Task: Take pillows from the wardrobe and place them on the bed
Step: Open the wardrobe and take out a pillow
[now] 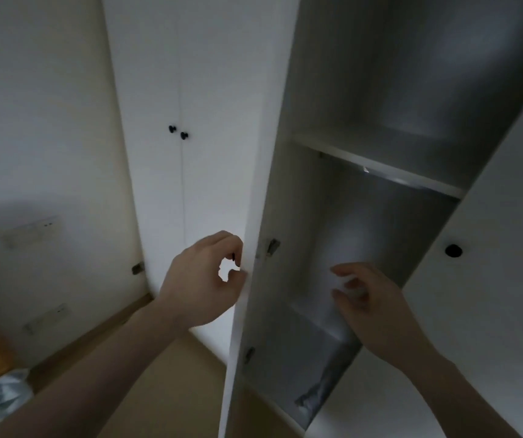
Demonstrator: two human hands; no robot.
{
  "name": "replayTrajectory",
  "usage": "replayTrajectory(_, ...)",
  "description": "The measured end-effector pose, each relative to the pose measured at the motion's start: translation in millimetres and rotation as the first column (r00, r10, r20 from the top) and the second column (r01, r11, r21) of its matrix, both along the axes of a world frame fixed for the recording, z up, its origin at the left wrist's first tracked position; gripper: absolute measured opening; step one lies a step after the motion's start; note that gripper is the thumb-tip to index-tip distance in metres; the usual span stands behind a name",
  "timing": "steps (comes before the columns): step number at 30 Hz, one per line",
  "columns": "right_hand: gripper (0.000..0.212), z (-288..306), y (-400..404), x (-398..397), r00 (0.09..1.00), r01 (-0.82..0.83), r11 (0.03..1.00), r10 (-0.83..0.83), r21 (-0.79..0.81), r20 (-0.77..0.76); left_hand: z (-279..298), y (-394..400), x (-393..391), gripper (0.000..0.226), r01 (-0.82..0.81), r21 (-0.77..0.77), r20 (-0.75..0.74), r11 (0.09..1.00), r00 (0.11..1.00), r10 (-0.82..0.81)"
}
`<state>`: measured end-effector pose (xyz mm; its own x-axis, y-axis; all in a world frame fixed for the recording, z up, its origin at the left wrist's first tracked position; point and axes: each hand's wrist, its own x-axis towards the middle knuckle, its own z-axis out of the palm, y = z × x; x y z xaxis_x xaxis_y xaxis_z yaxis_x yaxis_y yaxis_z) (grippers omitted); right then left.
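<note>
The left hand (203, 279) is pinching the edge of the open wardrobe door (255, 216) between curled fingers and thumb. The right hand (370, 298) is hovering inside the wardrobe (380, 128) with fingers loosely curled, holding nothing. A grey bundle (320, 387), possibly a pillow, is lying low in the bottom compartment; blur is hiding what it is.
</note>
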<state>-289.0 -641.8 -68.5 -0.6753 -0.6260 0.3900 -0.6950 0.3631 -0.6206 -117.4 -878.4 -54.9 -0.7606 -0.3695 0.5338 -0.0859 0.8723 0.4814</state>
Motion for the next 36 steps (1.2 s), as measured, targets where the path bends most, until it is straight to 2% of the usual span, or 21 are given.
replayTrajectory(4, 0.028, -5.7, -17.9, 2.0, 0.997, -0.074, 0.994, 0.076, 0.086, -0.013, 5.6, -12.2, 27.7, 0.020, -0.234, -0.054, 0.016, 0.971, 0.972, 0.235)
replayTrajectory(7, 0.030, -10.4, -23.8, -1.7, 0.993, -0.102, 0.982, 0.109, 0.156, -0.039, 2.2, -17.3, 41.4, 0.029, -0.337, -0.017, 0.049, 0.941, 0.940, 0.337)
replayTrajectory(10, 0.031, -15.9, -25.8, -10.7, 0.993, -0.096, 0.971, 0.109, 0.220, -0.046, -4.6, -12.0, 50.4, 0.075, -0.372, 0.059, 0.051, 0.926, 0.928, 0.370)
replayTrajectory(12, 0.032, -21.3, -25.9, -18.2, 0.994, -0.071, 0.965, 0.089, 0.252, -0.063, -4.1, 1.8, 51.5, 0.090, -0.362, 0.018, -0.007, 0.932, 0.932, 0.362)
replayTrajectory(15, 0.032, -31.1, -24.9, -29.9, 0.995, -0.008, 0.956, 0.036, 0.294, -0.089, -1.9, 19.1, 36.3, 0.075, -0.239, -0.160, -0.035, 0.958, 0.971, 0.236)
replayTrajectory(18, 0.033, -38.0, -23.1, -44.2, 0.993, 0.052, 0.928, -0.010, 0.369, -0.114, -4.4, 20.1, 1.7, 0.053, -0.072, -0.177, 0.125, 0.982, 0.988, 0.095)
replayTrajectory(21, 0.038, -40.3, -17.9, -68.0, 0.980, 0.143, 0.872, -0.059, 0.469, -0.190, -10.2, 13.4, -46.7, 0.048, 0.049, -0.215, 0.281, 0.975, 0.960, 0.014)
replayTrajectory(26, 0.051, -35.4, -9.5, -109.9, 0.950, 0.281, 0.724, -0.116, 0.630, -0.290, -16.9, 4.6, -117.7, 0.050, 0.182, -0.228, 0.452, 0.957, 0.890, -0.061)
replayTrajectory(31, 0.052, -34.1, -10.6, -142.3, 0.891, 0.433, 0.415, -0.065, 0.800, -0.449, -27.4, 3.8, -168.5, 0.053, 0.292, -0.247, 0.565, 0.924, 0.818, -0.107)
replayTrajectory(36, 0.055, -26.3, -14.5, -157.0, 0.854, 0.520, 0.110, -0.050, 0.847, -0.518, -42.0, -2.4, -203.0, 0.053, 0.364, -0.274, 0.648, 0.890, 0.754, -0.108)
